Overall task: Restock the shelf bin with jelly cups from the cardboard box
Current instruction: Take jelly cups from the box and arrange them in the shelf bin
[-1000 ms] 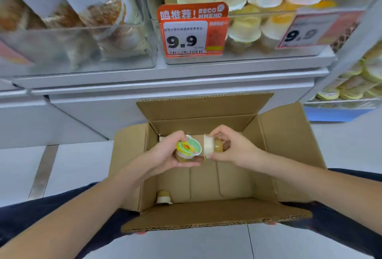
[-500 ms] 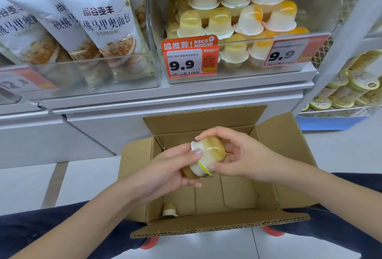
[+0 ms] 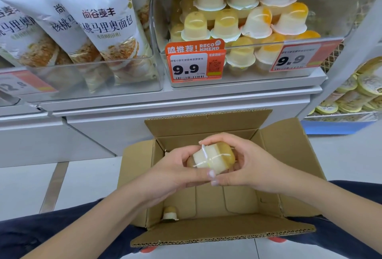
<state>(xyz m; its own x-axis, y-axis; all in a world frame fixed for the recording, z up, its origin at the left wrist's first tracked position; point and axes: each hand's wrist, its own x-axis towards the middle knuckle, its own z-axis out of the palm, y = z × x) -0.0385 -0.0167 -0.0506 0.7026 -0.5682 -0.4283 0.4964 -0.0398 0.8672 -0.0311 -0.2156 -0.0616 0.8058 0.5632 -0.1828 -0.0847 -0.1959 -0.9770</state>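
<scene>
We count two domed translucent jelly cups [image 3: 213, 158] gripped between left hand [image 3: 175, 174] and right hand [image 3: 248, 167], above the open brown cardboard box [image 3: 289, 155]; one small cup [image 3: 170, 213] sits in its near-left corner. Clear plastic shelf bin [image 3: 322, 20] holds many stacked cups.

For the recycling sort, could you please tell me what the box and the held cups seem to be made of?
Box: brown corrugated cardboard, matte; fluting shows along the flap edges. Cups: probably thin clear glossy plastic, since the jelly shows through and highlights glint on them.

You hold two cups [image 3: 214, 158] lid to lid over the box [image 3: 289, 155]; one cup [image 3: 170, 214] inside; bin [image 3: 310, 20] stacked.
</scene>
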